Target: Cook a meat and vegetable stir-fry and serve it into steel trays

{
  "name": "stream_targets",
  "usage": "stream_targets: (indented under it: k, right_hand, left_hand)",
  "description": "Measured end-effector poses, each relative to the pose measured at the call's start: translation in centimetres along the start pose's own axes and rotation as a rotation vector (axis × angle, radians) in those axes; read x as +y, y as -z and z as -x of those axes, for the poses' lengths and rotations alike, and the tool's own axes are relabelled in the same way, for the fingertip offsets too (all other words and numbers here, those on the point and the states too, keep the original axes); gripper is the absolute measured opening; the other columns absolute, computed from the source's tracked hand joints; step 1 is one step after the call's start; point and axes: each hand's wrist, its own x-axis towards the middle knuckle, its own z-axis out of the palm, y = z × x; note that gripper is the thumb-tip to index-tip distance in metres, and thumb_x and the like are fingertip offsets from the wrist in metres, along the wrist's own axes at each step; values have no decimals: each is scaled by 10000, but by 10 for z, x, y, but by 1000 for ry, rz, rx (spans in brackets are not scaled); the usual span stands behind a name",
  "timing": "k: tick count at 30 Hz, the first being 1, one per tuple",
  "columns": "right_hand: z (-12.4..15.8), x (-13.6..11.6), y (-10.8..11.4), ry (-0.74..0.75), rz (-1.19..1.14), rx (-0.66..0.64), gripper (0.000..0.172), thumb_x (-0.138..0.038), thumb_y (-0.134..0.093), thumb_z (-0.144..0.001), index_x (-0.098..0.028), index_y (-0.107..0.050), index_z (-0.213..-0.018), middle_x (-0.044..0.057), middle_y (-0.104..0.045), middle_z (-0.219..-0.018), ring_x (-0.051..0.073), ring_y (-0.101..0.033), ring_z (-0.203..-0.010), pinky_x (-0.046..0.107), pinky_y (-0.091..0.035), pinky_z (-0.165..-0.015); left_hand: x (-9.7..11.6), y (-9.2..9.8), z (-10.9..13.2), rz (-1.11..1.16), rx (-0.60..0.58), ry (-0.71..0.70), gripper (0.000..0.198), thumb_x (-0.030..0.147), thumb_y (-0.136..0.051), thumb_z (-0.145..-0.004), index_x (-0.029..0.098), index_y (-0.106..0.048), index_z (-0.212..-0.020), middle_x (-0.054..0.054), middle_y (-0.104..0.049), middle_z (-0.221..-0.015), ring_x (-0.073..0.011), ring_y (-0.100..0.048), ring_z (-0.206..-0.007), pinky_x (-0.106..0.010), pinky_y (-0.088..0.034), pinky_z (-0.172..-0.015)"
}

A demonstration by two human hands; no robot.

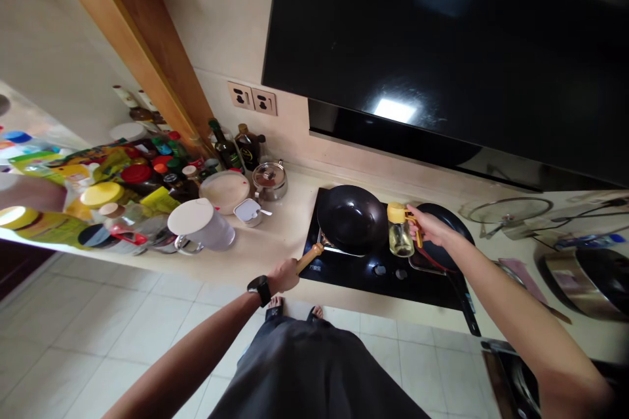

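Note:
My left hand [284, 275], with a black watch on the wrist, is closed round the wooden handle [309, 257] of a black wok [352, 217] that sits on the left burner of a black hob [393, 268]. My right hand [427, 226] grips the handle of a clear oil bottle with a yellow cap [400, 230], held upright just right of the wok. A second black pan [449, 222] lies on the right burner behind that hand.
Many bottles, jars and tins [122, 183] crowd the counter at left, with a white jug [201, 226], a steel pot [269, 181] and a small white cup [248, 211]. A glass lid [508, 211] and a cooker pot [587, 278] stand at right. A black hood [442, 46] hangs overhead.

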Motion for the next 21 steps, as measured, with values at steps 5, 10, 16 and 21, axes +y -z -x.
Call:
stream_targets:
  k: [5, 10, 16, 21]
  right_hand:
    - [10, -6, -19, -26, -86, -99, 547, -646, -438, -1005, -223, -436, -658, -48, -418, -530, 119, -476, -533, 257, -484, -603]
    - [10, 5, -38, -108, 77, -141, 493, -486, -518, -1017, -220, -426, -611, -34, -432, -503, 103, -421, -476, 235, -421, -517]
    - [17, 16, -36, -80, 114, -100, 584, -687, -556, -948, -227, -426, -612, -48, -413, -492, 86, -374, -437, 227, -386, -470]
    - [28, 12, -34, 22, 10, -77, 598, -727, -503, -950, -224, -436, -633, -32, -457, -527, 110, -476, -501, 239, -467, -553]
  left_hand:
    - [-1, -15, -2, 14, 78, -55, 345, 98, -587, -758, 168, -705, -1075, -164, -743, -982, -334, -752, -895, -339, -533, -716]
    - [-1, -16, -1, 22, 57, -72, 338, 86, -587, -760, 161, -696, -1071, -180, -739, -1000, -352, -742, -928, -359, -519, -732]
    - [1, -12, 5, 40, 81, -80, 332, 105, -619, -762, 156, -702, -1080, -186, -736, -1022, -361, -739, -959, -360, -522, -750]
    - [4, -11, 7, 34, 71, -70, 330, 111, -623, -768, 153, -704, -1085, -172, -745, -1019, -339, -744, -936, -336, -517, -731]
